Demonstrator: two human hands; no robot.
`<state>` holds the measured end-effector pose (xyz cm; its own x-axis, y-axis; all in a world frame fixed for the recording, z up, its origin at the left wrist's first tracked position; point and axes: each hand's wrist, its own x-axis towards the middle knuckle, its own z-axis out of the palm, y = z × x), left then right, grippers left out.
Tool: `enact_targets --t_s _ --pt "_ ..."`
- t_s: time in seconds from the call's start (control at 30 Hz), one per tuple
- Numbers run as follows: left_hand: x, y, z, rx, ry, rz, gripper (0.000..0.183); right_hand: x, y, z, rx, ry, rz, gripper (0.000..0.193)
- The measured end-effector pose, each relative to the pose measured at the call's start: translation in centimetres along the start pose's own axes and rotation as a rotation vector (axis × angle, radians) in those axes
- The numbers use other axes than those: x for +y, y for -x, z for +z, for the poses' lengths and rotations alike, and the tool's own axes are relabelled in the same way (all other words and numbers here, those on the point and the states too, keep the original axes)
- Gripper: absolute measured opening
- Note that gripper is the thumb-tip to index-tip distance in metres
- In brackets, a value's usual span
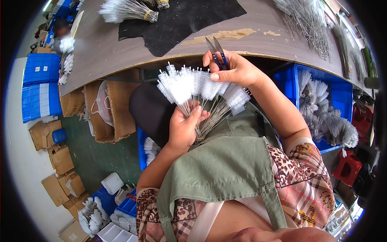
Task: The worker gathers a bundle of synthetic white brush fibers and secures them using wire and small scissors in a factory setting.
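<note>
A fanned bundle of white-bristled wire brushes (177,88) stands over my lap. Around its thin metal stems my left hand (183,126) is closed, and a yellow band (199,139) ties the looped lower ends. My right hand (240,70) grips a small pair of snips (219,46) with dark blue handles; their blades point up and are spread apart. The thumb of that hand lies beside the bristle tips at the top of the bundle. Whether it touches a brush, I cannot tell.
Ahead is a worn table (92,52) with a black cloth (181,24), a tied brush bundle (127,10) and a loose brush heap (308,24). On the right, a blue crate (340,94) holds more brushes. Left stand an open cardboard box (123,117) and stacked blue bins (40,68).
</note>
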<state>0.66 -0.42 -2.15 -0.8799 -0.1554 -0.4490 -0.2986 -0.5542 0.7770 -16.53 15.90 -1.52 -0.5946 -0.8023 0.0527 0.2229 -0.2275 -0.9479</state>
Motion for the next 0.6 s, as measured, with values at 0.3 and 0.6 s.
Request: enact_targets --t_s 0.3,0.6 --pt "-0.1 0.2 -0.3 -0.01 -0.022 0.032 0.016 -0.9 0.3 0.0 -0.184 0.072 0.019 0.027" --pt "0.4 0.5 0.1 0.05 -0.105 -0.013 0.017 -0.6 0.3 0.8 -0.012 0.087 0.031 0.026"
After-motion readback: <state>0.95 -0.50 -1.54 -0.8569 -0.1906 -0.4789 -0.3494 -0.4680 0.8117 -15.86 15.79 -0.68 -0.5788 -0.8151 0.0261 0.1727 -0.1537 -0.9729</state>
